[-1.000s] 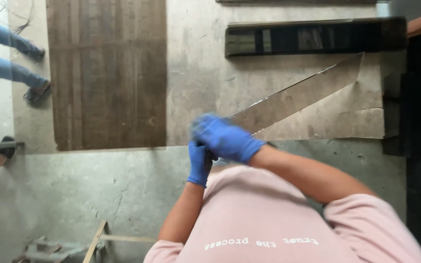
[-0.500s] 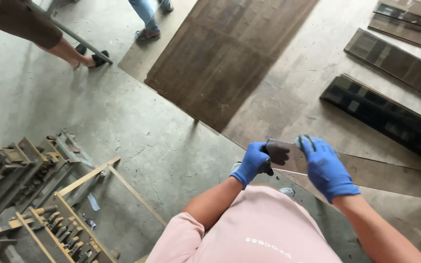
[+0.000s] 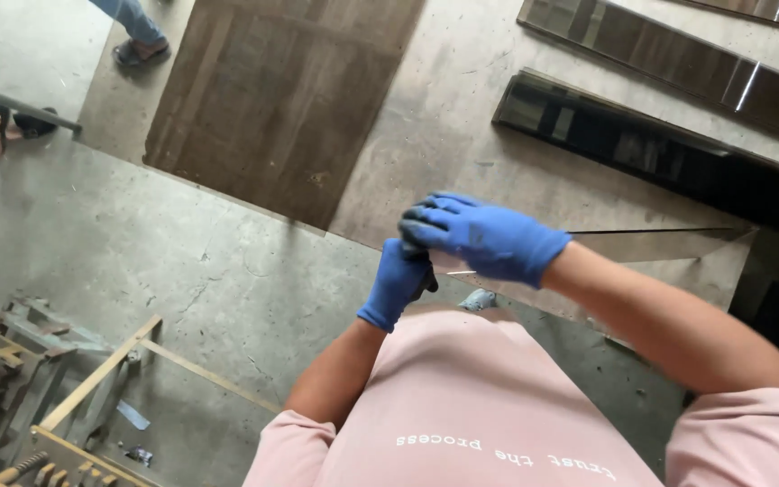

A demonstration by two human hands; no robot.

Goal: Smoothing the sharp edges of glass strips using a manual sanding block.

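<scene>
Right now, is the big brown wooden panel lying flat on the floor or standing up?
Lying flat. The brown wooden panel rests with its whole face on the concrete floor, seen from above, all edges on the ground.

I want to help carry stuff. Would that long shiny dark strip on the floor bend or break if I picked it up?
The long dark strip looks glassy, mirroring light, so it is probably stiff, slippery and breakable. It is long and narrow, so lifting one end could strain it. Its edges look sharp; the person's hands, left and right, wear gloves.
</scene>
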